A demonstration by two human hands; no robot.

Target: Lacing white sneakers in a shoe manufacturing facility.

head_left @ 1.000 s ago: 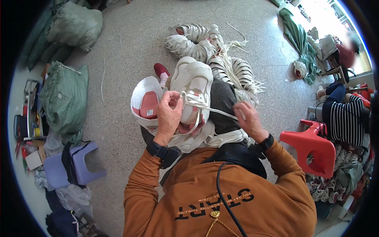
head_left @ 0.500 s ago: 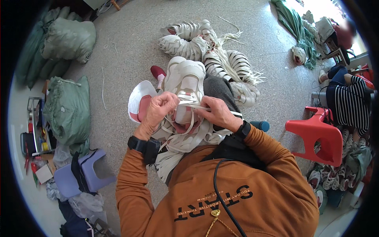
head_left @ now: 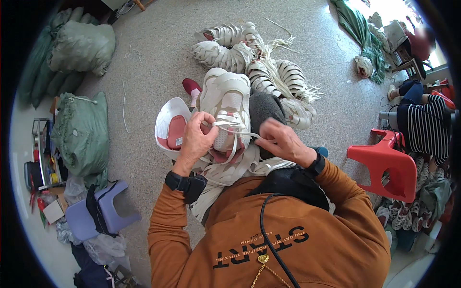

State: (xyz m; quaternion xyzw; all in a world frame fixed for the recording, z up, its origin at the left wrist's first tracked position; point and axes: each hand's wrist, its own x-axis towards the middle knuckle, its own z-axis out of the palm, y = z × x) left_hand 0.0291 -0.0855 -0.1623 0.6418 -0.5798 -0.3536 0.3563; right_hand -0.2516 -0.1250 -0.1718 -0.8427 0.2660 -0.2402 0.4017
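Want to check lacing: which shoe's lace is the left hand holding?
The uppermost shoe, between left hand and right hand: its lace is pinched, while the bundled shoes ahead lie untouched.

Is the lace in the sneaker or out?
Partly in: the white shoelace crosses over the sneaker in rows, with one length leading to the right hand.

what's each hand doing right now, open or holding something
Left hand: closed, pinching white shoelace in its fingertips.
Right hand: closed, holding white shoelace, slightly blurred.

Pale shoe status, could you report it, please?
Left hand gripping white lace; right hand gripping lace; pale shoe between hands; loose strand hanging across it.
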